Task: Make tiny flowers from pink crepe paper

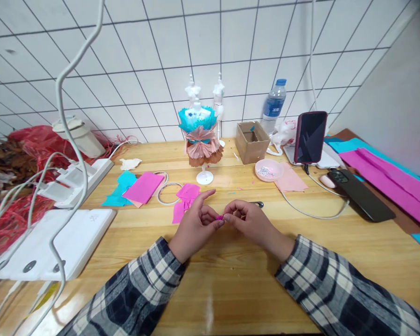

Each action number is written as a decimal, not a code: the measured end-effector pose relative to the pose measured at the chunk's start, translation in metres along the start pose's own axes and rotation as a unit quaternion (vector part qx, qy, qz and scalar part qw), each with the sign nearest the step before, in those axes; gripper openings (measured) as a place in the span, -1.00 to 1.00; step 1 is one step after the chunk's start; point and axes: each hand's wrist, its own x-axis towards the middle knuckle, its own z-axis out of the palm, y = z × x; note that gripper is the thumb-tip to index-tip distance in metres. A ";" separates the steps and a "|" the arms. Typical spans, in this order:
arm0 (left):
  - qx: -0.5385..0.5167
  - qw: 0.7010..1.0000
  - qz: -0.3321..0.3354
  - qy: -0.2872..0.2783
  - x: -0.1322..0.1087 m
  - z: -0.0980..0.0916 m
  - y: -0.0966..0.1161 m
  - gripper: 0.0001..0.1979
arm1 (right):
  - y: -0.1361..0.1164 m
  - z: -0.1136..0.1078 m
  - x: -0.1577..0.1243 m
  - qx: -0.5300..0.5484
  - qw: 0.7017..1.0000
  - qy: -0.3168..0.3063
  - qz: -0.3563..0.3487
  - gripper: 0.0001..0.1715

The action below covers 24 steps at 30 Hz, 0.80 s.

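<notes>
My left hand (195,224) and my right hand (251,221) meet over the middle of the wooden table (231,280), and both pinch one tiny piece of pink paper (219,217) between their fingertips. My left index finger sticks up. Just behind my hands lie pink paper scraps (185,196) and a dark tool (257,204), partly hidden by my right hand. Further back stands a small mannequin (201,140) on a white stand, dressed in turquoise and pale pink folded paper.
A cardboard box (252,141), pink bead dish (269,170), water bottle (274,105) and propped phone (310,136) stand at the back right. Pink and turquoise sheets (388,179) lie far right, a second phone (362,196) beside them. Power strips (77,179), cables and a white box (56,242) fill the left.
</notes>
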 end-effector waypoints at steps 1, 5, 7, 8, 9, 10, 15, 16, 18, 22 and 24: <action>0.002 1.000 -0.002 0.000 0.000 0.000 0.000 -0.23 | 0.000 0.000 0.000 0.007 1.000 0.000 -0.008 -0.79; 0.005 1.000 -0.011 -0.002 -0.001 0.001 0.000 -0.18 | -0.003 -0.001 0.000 -0.039 0.998 0.005 -0.042 -0.84; 0.011 1.000 -0.013 0.002 -0.001 0.001 -0.001 -0.19 | -0.005 -0.001 0.000 -0.065 0.997 0.012 -0.047 -0.89; 0.012 1.000 -0.011 0.008 -0.001 0.002 -0.001 -0.20 | -0.005 -0.001 0.000 -0.068 0.997 0.016 -0.045 -0.89; 0.009 1.000 -0.009 0.013 -0.001 0.002 0.000 -0.20 | -0.006 -0.001 0.000 -0.066 0.997 0.020 -0.040 -0.89; 0.003 1.000 -0.007 0.018 0.000 0.002 0.000 -0.19 | -0.006 0.000 0.001 -0.061 0.997 0.025 -0.033 -0.89; 0.000 0.999 -0.030 0.023 0.001 0.000 0.004 -0.36 | -0.001 0.001 0.001 -0.004 0.999 0.045 -0.002 -0.87; 0.016 0.999 -0.036 0.021 0.002 0.000 0.004 -0.52 | -0.001 0.001 0.001 0.000 0.999 0.048 -0.001 -0.87; 0.046 0.998 -0.039 0.019 0.003 -0.001 0.003 -0.73 | 0.000 0.001 0.001 0.000 0.999 0.050 -0.002 -0.88; 0.038 0.997 -0.035 0.054 0.005 -0.002 -0.001 -0.77 | -0.002 0.005 0.000 0.005 0.999 0.045 -0.003 -0.88; 0.023 0.996 -0.034 0.075 0.006 -0.002 -0.001 -0.77 | -0.003 0.007 -0.001 0.021 0.999 0.041 0.004 -0.85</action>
